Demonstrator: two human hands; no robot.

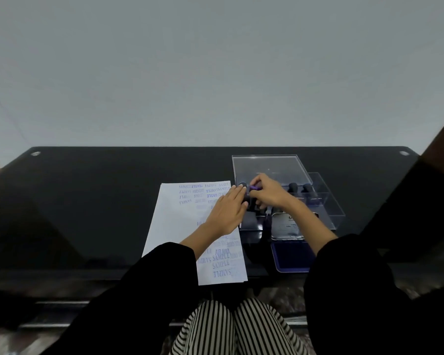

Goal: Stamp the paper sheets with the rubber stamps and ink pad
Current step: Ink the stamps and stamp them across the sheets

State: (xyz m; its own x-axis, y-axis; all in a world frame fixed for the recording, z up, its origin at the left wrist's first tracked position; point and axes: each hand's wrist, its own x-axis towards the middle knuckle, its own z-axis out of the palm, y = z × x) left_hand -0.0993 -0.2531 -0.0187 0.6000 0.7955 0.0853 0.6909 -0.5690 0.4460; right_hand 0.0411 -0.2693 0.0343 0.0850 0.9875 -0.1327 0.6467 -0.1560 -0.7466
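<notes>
A white paper sheet (180, 226) covered with blue SAMPLE and AIR MAIL prints lies on the black table (87, 201). My left hand (226, 213) rests flat on the sheet's right edge, fingers straight. My right hand (265, 193) pinches a black rubber stamp (253, 190) with a purple face, over the clear plastic stamp box (328, 208). Two more black stamps (300, 189) stand in the box to the right. The open ink pad (292, 257), with its blue pad and raised lid, sits near the table's front edge.
The box's clear lid (272, 167) stands behind the stamps. The table's front edge runs just below the sheet. My black sleeves and striped trousers (236, 326) fill the foreground. A plain pale wall is behind the table.
</notes>
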